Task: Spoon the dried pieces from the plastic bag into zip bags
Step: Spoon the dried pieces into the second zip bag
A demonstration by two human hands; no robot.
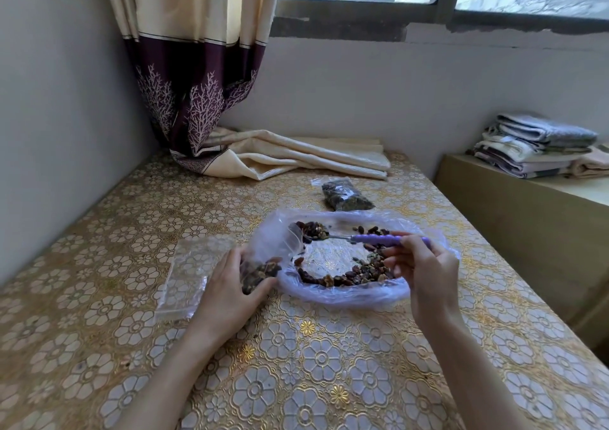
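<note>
While your right hand point(418, 265) grips the purple spoon point(362, 239), loaded with dried pieces point(359, 273), over the open plastic bag point(349, 293) mid-tabletop point(313, 363), your left hand point(230, 284) holds a part-filled zip bag point(263, 265) at that bag's left rim. Empty zip bags point(188, 274) lie toward the left edge; a filled zip bag point(346, 195) sits nearer the far edge.

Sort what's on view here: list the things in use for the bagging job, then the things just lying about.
In use:
- left hand gripping a part-filled zip bag
- right hand holding the loaded purple-handled spoon
- open plastic bag of dried pieces
- filled zip bag
- empty zip bags

Lying about:
- curtain
- cream cloth
- folded linens
</note>
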